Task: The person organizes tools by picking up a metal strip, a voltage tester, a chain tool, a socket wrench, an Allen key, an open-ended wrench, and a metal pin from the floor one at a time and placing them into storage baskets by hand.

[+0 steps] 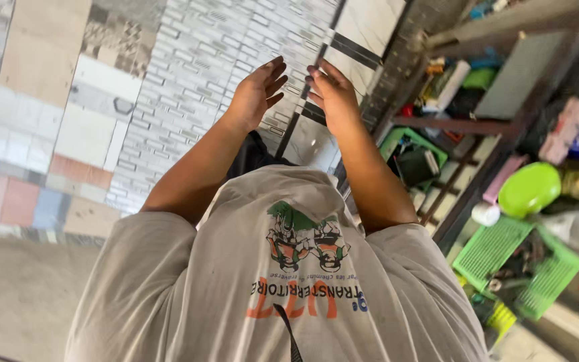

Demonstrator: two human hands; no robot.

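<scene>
We see our left hand (254,90) and right hand (333,94) raised side by side, open, empty, before the far tiled wall (169,80).

Left hand (257,90): raised in front of the body, palm turning inward, fingers spreading loosely, holding nothing.
Right hand (332,94): raised just beside the left, fingers extending, fingertips nearing the left hand's without touching; holding nothing.
Grey T-shirt (283,281): filling the lower frame, bearing a printed green and orange emblem.
Tiled wall (169,74): showing beyond the hands, mixing grey brick-pattern panels with beige, white and reddish tiles.
Metal shelf rack (477,127): standing to the right, carrying assorted clutter.
Green lid (529,189): round, lying on the rack.
Green perforated basket (517,258): sitting below the lid, holding small dark items too blurred to identify.
</scene>
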